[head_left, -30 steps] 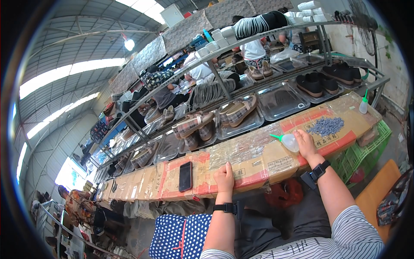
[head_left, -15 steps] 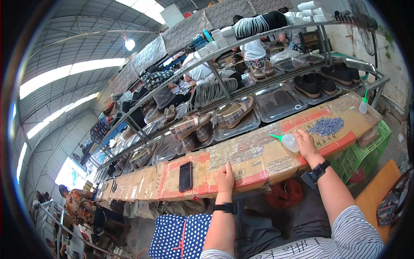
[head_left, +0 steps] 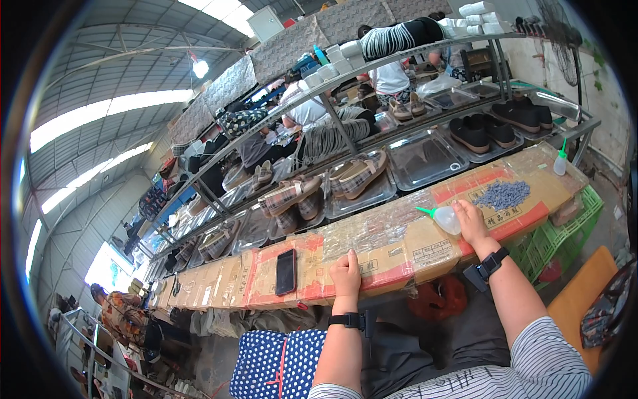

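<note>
At the near edge of the cardboard-covered worktop [head_left: 399, 249], your right hand [head_left: 473, 223] has its fingers wrapped around a small squeeze bottle [head_left: 444, 218] with a green nozzle; the bottle lies tilted, nozzle pointing left along the worktop, body touching the cardboard or just above it, cannot tell which. Your left hand [head_left: 346, 272] rests knuckles-up on the near edge, fingers curled together in a loose fist, holding nothing that shows.

Outward from the right hand: a heap of small grey-blue pellets [head_left: 502, 194] lies just beyond it, toward the right end of the worktop. A second squeeze bottle [head_left: 560, 161] with a green tip stands upright near the far right corner. Well to the left of your left hand, a black phone [head_left: 286, 271] lies flat on the cardboard.

Progress, as a judgement: you have the bottle in hand but no shoe or sole sits on the worktop in front of you, and nothing visible is being squeezed out, so the work looks paused or barely begun. Beyond the far edge, metal trays [head_left: 425, 159] on the conveyor rack carry plaid slippers [head_left: 362, 174] and black shoes [head_left: 475, 136]; some trays are bare. None of this footwear is within your grasp yet. Other people sit across the rack.
</note>
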A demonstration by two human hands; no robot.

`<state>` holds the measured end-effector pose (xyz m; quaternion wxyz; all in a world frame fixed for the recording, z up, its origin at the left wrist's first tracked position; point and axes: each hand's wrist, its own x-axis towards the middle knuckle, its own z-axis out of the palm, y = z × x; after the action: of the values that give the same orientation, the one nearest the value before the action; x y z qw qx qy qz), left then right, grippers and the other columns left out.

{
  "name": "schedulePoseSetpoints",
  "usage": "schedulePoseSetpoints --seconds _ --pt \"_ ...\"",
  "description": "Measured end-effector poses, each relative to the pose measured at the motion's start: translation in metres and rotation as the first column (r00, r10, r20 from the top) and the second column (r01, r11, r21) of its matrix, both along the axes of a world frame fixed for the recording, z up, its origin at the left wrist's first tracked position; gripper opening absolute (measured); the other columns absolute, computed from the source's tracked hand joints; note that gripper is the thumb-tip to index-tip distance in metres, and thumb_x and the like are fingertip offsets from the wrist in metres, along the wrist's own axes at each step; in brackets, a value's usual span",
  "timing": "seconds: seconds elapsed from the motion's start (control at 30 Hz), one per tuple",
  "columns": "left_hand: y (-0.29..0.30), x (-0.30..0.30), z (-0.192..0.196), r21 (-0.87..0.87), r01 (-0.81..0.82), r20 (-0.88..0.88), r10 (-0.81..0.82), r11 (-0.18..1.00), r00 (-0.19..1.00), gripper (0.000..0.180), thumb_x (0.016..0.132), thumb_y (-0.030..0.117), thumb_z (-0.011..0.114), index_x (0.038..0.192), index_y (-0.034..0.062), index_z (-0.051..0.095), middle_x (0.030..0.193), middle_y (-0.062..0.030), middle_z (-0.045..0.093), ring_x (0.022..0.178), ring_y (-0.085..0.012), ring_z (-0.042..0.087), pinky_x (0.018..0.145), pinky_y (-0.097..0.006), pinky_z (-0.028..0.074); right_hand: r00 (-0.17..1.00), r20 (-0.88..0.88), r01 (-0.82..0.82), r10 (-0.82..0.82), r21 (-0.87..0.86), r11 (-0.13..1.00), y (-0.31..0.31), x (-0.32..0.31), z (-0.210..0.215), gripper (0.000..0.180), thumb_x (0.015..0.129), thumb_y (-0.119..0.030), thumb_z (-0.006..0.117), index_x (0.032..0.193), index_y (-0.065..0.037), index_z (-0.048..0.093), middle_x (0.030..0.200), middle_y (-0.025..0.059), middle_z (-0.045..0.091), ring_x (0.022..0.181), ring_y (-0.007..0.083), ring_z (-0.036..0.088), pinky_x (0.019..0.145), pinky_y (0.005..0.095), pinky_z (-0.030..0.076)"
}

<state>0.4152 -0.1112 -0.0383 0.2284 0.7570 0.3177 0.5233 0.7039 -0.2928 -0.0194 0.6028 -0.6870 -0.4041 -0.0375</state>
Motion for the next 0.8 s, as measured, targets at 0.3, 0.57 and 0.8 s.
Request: schedulePoseSetpoints --seconds 0.3,0.57,0.8 --pt "-0.0025 0.0024 0.0028 0.012 -0.006 -0.003 0.006 1.0 1.0 0.049 0.097 0.024 0.055 0.055 0.0002 0.055 0.045 -0.0034 0.048 0.043 -0.0117 0.043 0.046 -0.032 0.036 1.0 0.003 0.001 -0.001 -0.01 1.0 -0.0004 0.0014 -0.0004 0.039 0.099 -0.034 0.048 0.089 0.001 0.062 0.08 0.0213 0.064 0.078 0.0379 0.063 0.069 0.043 0.047" --pt "0.0008 0.0019 0.0 0.014 -0.001 0.006 0.001 1.0 1.0 0.05 0.097 0.025 0.055 0.054 0.0002 0.056 0.045 -0.0035 0.048 0.043 -0.0113 0.043 0.046 -0.032 0.036 1.0 -0.004 -0.002 0.002 -0.026 1.0 0.0003 0.0018 -0.0013 0.04 0.099 -0.035 0.048 0.091 0.001 0.062 0.082 0.0209 0.065 0.08 0.0379 0.063 0.071 0.0432 0.047" --pt "-0.0016 -0.0004 0.0033 -0.003 -0.01 -0.025 0.01 1.0 1.0 0.05 0.098 0.026 0.055 0.055 0.0002 0.056 0.045 -0.0039 0.049 0.043 -0.0116 0.044 0.046 -0.032 0.037 1.0 -0.004 -0.006 0.006 -0.026 1.0 0.0008 0.0003 -0.001 0.04 0.099 -0.035 0.048 0.09 0.001 0.063 0.081 0.021 0.064 0.079 0.0376 0.063 0.07 0.0431 0.047"
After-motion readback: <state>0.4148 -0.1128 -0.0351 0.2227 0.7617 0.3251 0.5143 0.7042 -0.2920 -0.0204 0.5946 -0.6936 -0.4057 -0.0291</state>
